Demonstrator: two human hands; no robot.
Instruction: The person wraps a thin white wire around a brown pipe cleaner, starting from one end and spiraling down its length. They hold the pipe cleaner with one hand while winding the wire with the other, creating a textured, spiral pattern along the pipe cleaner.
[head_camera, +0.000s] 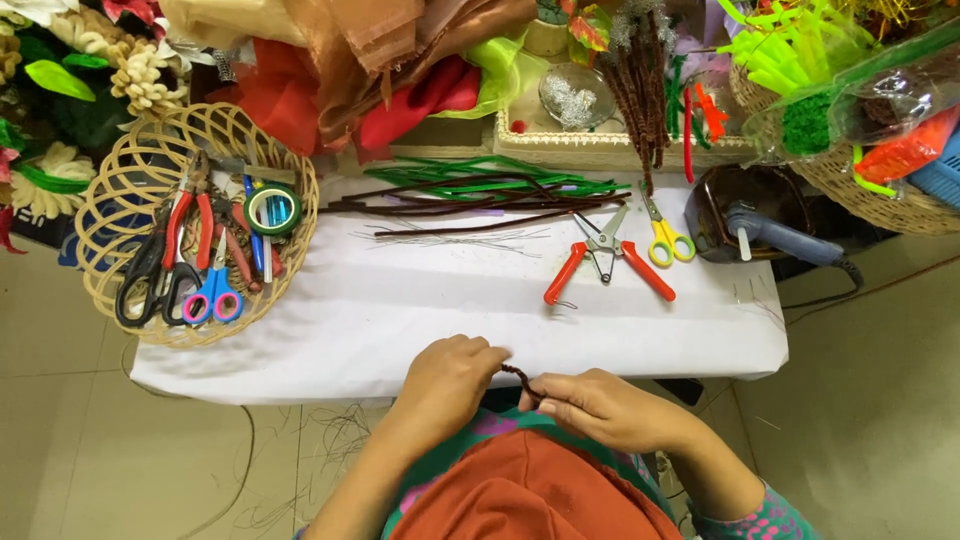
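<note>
While both hands meet at the near bench (400, 330) edge, we see a short brown stem (520, 380) pinched between them: the left hand (450, 380) grips one end, the right hand (600, 405) grips the other. Further up the white bench lie red pliers (608, 262) and yellow scissors (665, 238), side by side. Beyond them, brown and green stems (500, 188) sprawl across the paper. Off left, a woven basket (120, 190) holds more scissors and a tape roll (273, 209). Far right, a glue gun (780, 235) rests in a dark bowl.
</note>
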